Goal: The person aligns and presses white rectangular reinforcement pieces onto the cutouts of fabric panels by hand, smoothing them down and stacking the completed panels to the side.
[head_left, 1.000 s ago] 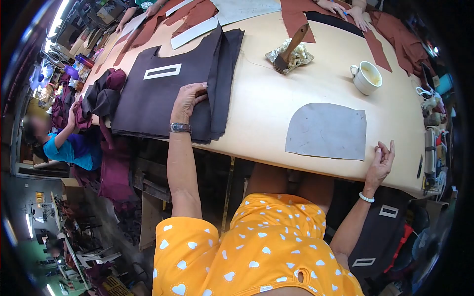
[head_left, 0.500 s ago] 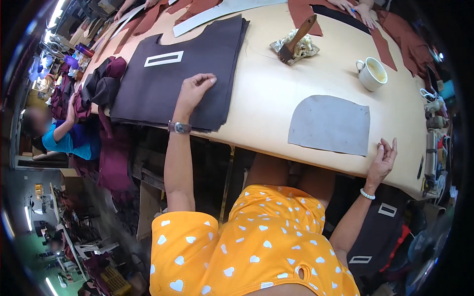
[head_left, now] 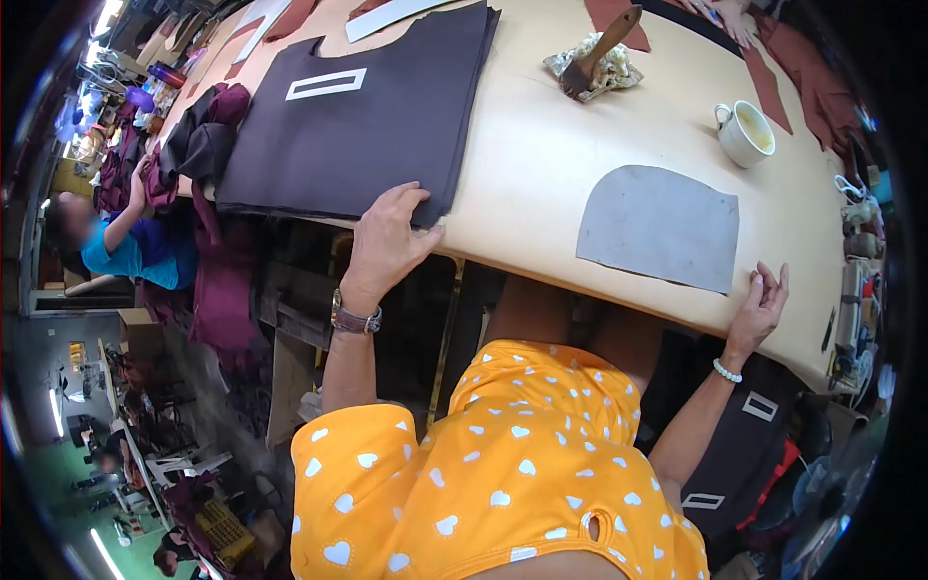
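My left hand (head_left: pixel 387 242) is at the near right corner of a stack of dark fabric pieces (head_left: pixel 358 145). Its bent fingers rest over the corner, and the thumb is spread apart beside the stack's edge. A white rectangular frame-shaped piece (head_left: pixel 326 85) lies on the top layer. Over the table's front edge, my right hand (head_left: pixel 759 311) is loosely curled with fingers apart and nothing visible in them. Nearest to it lies a grey flat piece with a rounded top (head_left: pixel 660 227).
A wooden-handled brush (head_left: pixel 604 48) rests on a crumpled wad (head_left: pixel 619 70). Behind the grey piece stands a white cup (head_left: pixel 745 135) with yellowish contents. Rust-coloured fabric (head_left: pixel 807 77) and another person's hand (head_left: pixel 730 17) are at the far side. At left, a person in blue (head_left: pixel 116 253) handles maroon fabric.
My left hand has moved from above the dark stack toward me, down to its near right corner, with the thumb now spread. My right hand has barely moved. The view has shifted slightly.
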`<state>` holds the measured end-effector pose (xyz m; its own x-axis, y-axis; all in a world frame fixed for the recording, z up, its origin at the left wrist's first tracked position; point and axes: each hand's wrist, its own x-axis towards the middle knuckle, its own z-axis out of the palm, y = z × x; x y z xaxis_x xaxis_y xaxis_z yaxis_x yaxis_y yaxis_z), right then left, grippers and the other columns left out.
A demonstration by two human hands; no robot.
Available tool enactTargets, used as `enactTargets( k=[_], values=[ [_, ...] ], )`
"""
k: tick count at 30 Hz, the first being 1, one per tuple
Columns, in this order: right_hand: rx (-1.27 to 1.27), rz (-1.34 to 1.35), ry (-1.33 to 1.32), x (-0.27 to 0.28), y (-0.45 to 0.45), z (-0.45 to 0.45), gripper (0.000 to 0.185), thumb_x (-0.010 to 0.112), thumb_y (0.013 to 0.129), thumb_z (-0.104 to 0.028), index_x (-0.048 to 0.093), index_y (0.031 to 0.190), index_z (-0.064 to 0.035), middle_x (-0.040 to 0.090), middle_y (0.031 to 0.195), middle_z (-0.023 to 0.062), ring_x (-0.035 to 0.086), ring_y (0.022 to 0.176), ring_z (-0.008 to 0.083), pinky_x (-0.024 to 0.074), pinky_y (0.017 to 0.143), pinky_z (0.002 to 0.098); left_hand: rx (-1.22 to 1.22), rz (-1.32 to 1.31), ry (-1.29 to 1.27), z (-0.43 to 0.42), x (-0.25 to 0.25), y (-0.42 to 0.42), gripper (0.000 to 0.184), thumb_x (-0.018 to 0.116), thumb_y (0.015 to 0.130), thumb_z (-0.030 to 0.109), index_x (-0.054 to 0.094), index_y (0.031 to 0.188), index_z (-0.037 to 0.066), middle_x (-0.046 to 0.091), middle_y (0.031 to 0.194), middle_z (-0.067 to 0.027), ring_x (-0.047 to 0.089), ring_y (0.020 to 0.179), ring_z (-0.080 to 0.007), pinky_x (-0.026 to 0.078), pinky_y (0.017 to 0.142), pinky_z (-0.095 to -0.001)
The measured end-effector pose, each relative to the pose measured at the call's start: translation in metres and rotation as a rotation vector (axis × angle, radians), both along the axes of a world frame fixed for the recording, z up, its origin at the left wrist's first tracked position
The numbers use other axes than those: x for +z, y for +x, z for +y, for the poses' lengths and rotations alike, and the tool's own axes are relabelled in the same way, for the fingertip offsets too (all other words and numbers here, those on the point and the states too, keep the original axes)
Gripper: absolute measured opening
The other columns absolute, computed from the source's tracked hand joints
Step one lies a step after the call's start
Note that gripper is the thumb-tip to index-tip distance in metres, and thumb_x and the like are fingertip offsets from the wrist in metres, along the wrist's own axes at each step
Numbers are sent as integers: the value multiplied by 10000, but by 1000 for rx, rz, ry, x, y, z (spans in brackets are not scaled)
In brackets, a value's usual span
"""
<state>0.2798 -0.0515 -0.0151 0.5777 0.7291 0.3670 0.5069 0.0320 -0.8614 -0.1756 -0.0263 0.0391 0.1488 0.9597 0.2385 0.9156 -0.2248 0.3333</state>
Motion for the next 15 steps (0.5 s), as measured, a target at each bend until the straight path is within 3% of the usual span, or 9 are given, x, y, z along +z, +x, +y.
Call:
enactTargets(
  k=[3, 6, 9, 12, 15],
  values=[
    [2, -11, -6, -1, 2, 0, 441, 450, 900, -31, 343, 1328, -2, 578, 1084, 148, 566, 979, 204, 439, 889, 303, -24, -23, 41, 0, -7, -5, 345, 658, 713, 174, 586, 996, -9, 585, 1120, -169, 587, 978, -306, 467, 843, -350],
    [3, -5, -3, -2, 3, 0, 441, 449, 899, -29, 343, 1326, -2, 579, 1082, 148, 565, 982, 204, 437, 893, 302, 58, -189, -116, -2, 2, -3, 310, 645, 709, 134, 589, 975, -16, 591, 1111, -177, 617, 870, -294, 488, 764, -325],
    [3, 4, 3, -1, 2, 1, 442, 449, 898, -28, 341, 1326, 0, 580, 1079, 147, 564, 983, 204, 436, 896, 302, 44, -227, -70, 0, 0, -7, 234, 613, 706, 124, 609, 902, -4, 605, 1085, -173, 629, 747, -295, 499, 732, -349],
    [2, 0, -2, -2, 2, 1, 444, 449, 898, -28, 339, 1327, 2, 580, 1078, 147, 565, 981, 203, 435, 898, 304, 18, -294, -54, 6, -15, -22, 208, 614, 706, 111, 626, 869, -18, 624, 1055, -170, 625, 674, -239, 498, 675, -313],
    [8, -5, -5, -4, 5, 1, 445, 450, 897, -28, 339, 1327, 1, 579, 1078, 146, 565, 979, 202, 434, 897, 304, 32, -396, -182, 6, -14, -28, 224, 581, 771, 32, 596, 980, -47, 622, 1105, -118, 580, 755, -93, 480, 663, -237]
  ],
)
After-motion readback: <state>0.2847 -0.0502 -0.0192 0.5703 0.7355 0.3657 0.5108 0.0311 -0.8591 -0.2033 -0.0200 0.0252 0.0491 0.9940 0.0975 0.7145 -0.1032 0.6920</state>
